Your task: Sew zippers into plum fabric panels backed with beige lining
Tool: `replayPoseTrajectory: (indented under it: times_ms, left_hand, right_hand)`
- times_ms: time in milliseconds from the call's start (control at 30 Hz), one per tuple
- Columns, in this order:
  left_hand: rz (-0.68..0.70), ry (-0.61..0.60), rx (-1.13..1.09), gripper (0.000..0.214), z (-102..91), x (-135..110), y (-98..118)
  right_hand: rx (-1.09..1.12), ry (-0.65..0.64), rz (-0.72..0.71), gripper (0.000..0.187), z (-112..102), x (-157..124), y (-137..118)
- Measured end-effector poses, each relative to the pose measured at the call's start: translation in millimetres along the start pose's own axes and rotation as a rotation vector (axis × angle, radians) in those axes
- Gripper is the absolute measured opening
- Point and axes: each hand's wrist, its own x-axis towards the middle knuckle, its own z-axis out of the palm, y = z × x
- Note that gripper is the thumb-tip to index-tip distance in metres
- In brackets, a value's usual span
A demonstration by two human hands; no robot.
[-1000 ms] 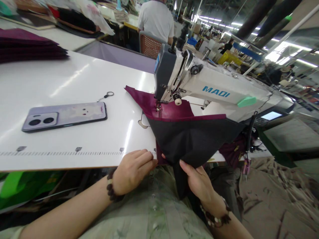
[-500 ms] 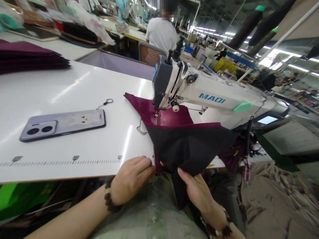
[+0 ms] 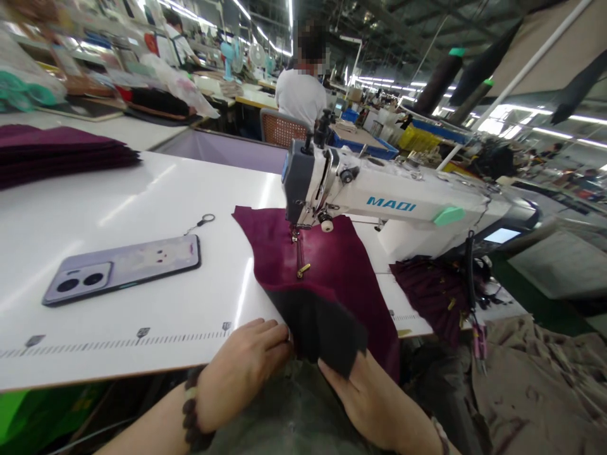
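Note:
A maroon fabric piece [image 3: 332, 259] with a zipper and a brass pull [image 3: 302, 270] lies under the needle of a white MAQI sewing machine [image 3: 379, 202]. Its near end folds over, showing black lining [image 3: 317, 328] at the table's front edge. My left hand [image 3: 241, 373] rests at that edge, fingers curled against the black lining's left side. My right hand [image 3: 365, 392] is under the lining's lower right corner, gripping it from below.
A phone [image 3: 123, 266] in a pale case with a key ring lies on the white table [image 3: 118, 208], left of the fabric. Stacked maroon pieces [image 3: 57, 155] sit at the far left. More maroon pieces [image 3: 436, 291] hang right of the machine. A person sits ahead at another station.
The black lining, spread wide and raised before, has dropped and folded down to a small flap, uncovering the maroon fabric and zipper. The view tilted upward; both hands stayed at the table edge.

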Motion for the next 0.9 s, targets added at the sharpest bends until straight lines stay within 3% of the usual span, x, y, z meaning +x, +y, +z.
replayPoseTrajectory:
  times_ms: [100,167,267,400,467,533,700,800,900]
  left_hand:
    - [-0.060,0.062,-0.071,0.031,-46.2,8,-19]
    - [-0.093,0.160,-0.004,0.028,-77.7,19,-34]
    - [-0.049,-0.010,0.020,0.028,-99.3,43,-48]
    - [0.063,-0.451,-0.135,0.026,-76.4,66,-53]
    - [0.055,-0.565,-0.188,0.027,-58.5,67,-53]
    - [0.008,-0.574,-0.206,0.030,-43.8,61,-52]
    - [-0.077,-0.425,-0.106,0.055,-18.5,38,-41]
    - [-0.070,-0.345,-0.044,0.056,-6.4,30,-33]
    - [-0.029,-0.354,0.027,0.054,-0.3,31,-30]
  right_hand:
    - [-0.140,-0.144,-0.074,0.059,-5,4,-5]
    - [-0.217,-0.212,-0.065,0.066,-5,5,-4]
    - [-0.279,-0.256,-0.070,0.066,-3,2,-1]
    - [-0.315,-0.287,-0.119,0.058,0,0,3]
    - [-0.335,-0.295,-0.156,0.056,1,0,5]
    - [-0.341,-0.315,-0.190,0.056,1,0,7]
    - [-0.294,-0.322,-0.230,0.057,-7,-3,10]
    - [-0.259,-0.244,-0.211,0.042,-12,2,10]
    - [-0.242,-0.080,-0.173,0.036,-15,25,13]
